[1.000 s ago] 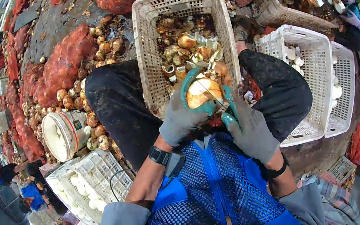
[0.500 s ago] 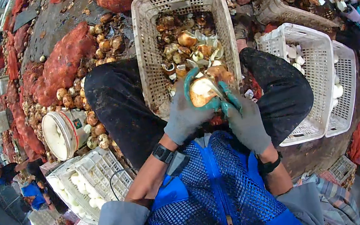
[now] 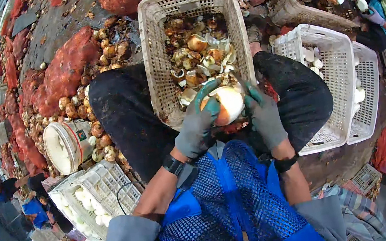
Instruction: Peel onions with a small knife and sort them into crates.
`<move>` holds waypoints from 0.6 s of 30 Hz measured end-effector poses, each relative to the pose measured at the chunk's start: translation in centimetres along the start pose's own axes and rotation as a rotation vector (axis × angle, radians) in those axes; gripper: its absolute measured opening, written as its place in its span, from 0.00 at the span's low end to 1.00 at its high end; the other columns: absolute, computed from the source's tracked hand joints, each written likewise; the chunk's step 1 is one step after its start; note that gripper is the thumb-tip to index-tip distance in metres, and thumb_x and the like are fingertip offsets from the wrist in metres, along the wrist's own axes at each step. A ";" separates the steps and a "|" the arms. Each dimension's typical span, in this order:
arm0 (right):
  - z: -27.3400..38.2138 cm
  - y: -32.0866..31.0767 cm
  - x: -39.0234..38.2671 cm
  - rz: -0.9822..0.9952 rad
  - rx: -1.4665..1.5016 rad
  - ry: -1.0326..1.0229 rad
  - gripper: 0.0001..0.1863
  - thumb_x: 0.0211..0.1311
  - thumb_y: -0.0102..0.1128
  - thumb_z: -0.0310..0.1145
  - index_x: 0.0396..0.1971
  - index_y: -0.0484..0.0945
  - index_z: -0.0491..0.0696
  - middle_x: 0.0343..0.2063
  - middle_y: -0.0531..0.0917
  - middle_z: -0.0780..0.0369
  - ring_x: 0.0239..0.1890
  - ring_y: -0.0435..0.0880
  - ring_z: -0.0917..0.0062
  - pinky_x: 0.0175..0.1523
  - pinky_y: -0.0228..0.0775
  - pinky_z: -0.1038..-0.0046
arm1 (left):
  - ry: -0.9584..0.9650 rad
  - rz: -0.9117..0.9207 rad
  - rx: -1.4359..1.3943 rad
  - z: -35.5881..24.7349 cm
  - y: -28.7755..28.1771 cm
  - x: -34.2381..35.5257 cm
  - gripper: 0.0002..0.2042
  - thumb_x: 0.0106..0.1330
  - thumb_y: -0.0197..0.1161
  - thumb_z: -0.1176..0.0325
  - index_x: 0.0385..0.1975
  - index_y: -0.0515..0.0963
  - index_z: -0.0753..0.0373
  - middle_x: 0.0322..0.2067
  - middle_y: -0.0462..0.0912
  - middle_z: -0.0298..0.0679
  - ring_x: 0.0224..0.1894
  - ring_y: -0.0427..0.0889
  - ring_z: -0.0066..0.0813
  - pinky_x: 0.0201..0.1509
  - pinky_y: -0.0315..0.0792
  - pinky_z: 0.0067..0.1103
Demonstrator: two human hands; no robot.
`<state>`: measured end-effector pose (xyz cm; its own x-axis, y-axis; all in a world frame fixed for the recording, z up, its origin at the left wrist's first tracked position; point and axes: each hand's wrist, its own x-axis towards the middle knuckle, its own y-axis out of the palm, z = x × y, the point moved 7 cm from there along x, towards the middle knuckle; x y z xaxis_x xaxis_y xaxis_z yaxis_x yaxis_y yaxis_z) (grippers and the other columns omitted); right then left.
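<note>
Both hands wear grey gloves with green fingertips and hold one onion [image 3: 222, 106] between them, just above my lap. My left hand [image 3: 197, 124] cups the onion from the left. My right hand [image 3: 263, 114] grips it from the right. The onion is mostly white, with a patch of orange skin on its left side. It hangs over the near end of a white plastic crate [image 3: 160, 65] that stands between my knees and holds onion skins and scraps.
Brown unpeeled onions [image 3: 98, 130] lie heaped at my left beside red mesh sacks [image 3: 62, 73] and a tipped white bucket [image 3: 65, 145]. White crates of peeled onions stand at lower left [image 3: 89, 200] and at right [image 3: 334, 73]. Another person's gloved hand [image 3: 373, 16] works at far right.
The onion has been turned between my hands and shows more bare white surface. Both hands shifted slightly nearer my body.
</note>
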<state>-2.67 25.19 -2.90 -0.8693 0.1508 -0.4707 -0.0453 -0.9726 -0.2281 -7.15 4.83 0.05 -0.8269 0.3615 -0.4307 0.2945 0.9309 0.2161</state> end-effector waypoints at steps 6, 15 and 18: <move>-6.4 1.7 2.7 -0.044 -0.069 -0.228 0.19 0.78 0.61 0.42 0.60 0.82 0.46 0.41 0.89 0.52 0.40 0.90 0.58 0.44 0.84 0.59 | 0.171 0.071 0.146 -2.6 1.3 -1.0 0.42 0.76 0.62 0.38 0.77 0.64 0.68 0.65 0.79 0.45 0.65 0.81 0.34 0.71 0.75 0.32; 1.6 1.9 0.0 -0.029 0.548 0.201 0.15 0.78 0.62 0.44 0.42 0.83 0.46 0.20 0.79 0.69 0.17 0.76 0.84 0.20 0.70 0.77 | 0.031 0.141 -0.185 0.8 0.6 0.7 0.34 0.81 0.57 0.49 0.76 0.65 0.68 0.66 0.78 0.45 0.65 0.80 0.33 0.71 0.73 0.28; 2.7 0.1 -0.5 -0.172 0.385 0.023 0.15 0.76 0.64 0.42 0.39 0.83 0.43 0.22 0.82 0.67 0.19 0.78 0.83 0.23 0.70 0.76 | 0.264 0.055 0.311 -0.2 -0.2 0.3 0.31 0.82 0.57 0.55 0.77 0.64 0.68 0.66 0.78 0.45 0.64 0.79 0.31 0.71 0.72 0.26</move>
<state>-3.62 24.52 -0.40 -0.8219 0.3160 -0.4739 -0.3729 -0.9275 0.0283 -7.59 4.71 0.04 -0.8885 0.4233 -0.1771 0.4390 0.8965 -0.0597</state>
